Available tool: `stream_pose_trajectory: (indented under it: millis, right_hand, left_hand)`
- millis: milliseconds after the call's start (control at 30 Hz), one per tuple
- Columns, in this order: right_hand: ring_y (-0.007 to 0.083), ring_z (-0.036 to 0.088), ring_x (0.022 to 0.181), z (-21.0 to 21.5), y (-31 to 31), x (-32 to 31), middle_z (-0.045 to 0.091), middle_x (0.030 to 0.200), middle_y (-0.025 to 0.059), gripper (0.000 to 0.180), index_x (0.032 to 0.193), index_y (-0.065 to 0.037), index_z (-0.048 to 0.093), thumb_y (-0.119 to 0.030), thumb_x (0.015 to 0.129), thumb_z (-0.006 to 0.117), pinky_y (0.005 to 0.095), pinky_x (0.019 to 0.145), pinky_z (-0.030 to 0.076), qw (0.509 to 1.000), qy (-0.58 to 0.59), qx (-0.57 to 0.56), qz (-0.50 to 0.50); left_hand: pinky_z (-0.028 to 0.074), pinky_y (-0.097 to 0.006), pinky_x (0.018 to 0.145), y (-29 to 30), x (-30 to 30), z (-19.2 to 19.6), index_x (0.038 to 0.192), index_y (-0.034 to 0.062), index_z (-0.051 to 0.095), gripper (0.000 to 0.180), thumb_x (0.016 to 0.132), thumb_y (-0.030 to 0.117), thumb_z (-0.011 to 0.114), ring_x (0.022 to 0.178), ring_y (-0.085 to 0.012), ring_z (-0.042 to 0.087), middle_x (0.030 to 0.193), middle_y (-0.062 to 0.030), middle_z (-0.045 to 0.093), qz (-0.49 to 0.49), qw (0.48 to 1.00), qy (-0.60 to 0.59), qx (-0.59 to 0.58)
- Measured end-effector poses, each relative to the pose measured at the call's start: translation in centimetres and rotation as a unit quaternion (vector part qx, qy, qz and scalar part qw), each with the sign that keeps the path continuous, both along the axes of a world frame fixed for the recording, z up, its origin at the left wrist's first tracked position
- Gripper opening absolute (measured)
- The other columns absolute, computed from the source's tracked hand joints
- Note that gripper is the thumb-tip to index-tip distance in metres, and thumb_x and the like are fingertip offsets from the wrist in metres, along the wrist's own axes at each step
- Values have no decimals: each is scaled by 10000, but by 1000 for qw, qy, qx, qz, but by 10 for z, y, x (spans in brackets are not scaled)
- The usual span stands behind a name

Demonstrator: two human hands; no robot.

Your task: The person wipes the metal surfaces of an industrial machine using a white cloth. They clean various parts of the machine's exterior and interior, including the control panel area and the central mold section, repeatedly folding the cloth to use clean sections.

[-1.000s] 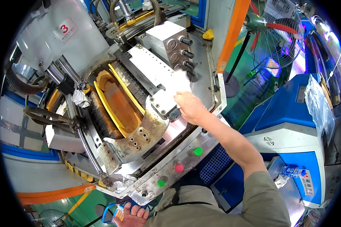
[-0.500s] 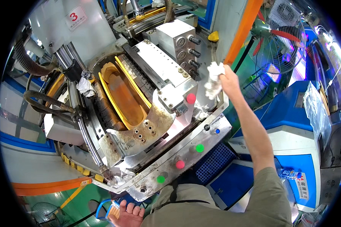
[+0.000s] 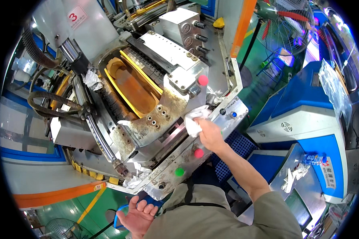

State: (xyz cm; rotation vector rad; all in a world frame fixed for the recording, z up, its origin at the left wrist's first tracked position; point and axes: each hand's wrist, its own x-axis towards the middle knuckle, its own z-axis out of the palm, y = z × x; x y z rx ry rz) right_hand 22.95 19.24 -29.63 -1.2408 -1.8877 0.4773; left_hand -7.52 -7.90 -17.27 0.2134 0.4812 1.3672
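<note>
Floor fan [image 3: 284, 24] upper right; blue cabinet [image 3: 307, 95] at right; water bottle [image 3: 314, 159] lying on it.

The right hand [image 3: 210, 134] reaches forward on an outstretched arm, fingers curled; the left hand [image 3: 136, 215] hangs low, fingers spread.

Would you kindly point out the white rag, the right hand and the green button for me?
white rag [image 3: 194, 121], head view, on the crumpled cloth's middle.
right hand [image 3: 210, 134], head view, on the back of the hand.
green button [image 3: 180, 172], head view, on the button's round cap.
</note>
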Motion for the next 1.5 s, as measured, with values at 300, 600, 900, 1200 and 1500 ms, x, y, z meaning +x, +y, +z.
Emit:
stream_pose_trajectory:
  millis: [300,600,900,1200,1500]
  right_hand:
    - [255,671,1002,23,60,-19,675,1126,108,275,1206,0,570,-12,931,552,406,900,538,613,715,-328,-72]
    - [315,647,1132,23,67,-72,649,1244,181,333,1278,43,525,-114,1007,412,437,1017,513,471,810,-350,-5]
    - [302,638,1148,28,40,-53,644,1246,166,359,1310,45,505,-57,966,478,450,1010,517,558,733,-386,52]
    - [266,640,1113,41,74,-71,641,1245,134,315,1272,7,548,-16,964,490,418,971,521,551,774,-308,-50]
    - [305,652,1121,37,13,-38,625,1277,151,387,1355,-4,488,-76,976,518,502,978,533,603,694,-389,60]
  left_hand:
    - [330,-571,1126,-13,-23,13,1491,93,402,809,925,659,519,1207,-363,549,1354,-147,578,-26,998,-9,48]
    - [311,-568,1145,-32,-26,7,1519,97,371,814,934,644,513,1279,-364,534,1433,-154,548,4,996,-22,82]
    - [288,-566,1159,-18,-16,13,1524,96,364,825,933,656,496,1294,-370,527,1428,-148,555,-12,998,-10,67]
    - [280,-569,1164,-1,-3,19,1532,92,344,817,946,645,479,1319,-378,507,1450,-161,532,-12,996,-15,85]
    - [309,-562,1141,2,-6,11,1530,74,340,818,950,634,483,1281,-371,540,1411,-163,568,-2,997,-43,69]
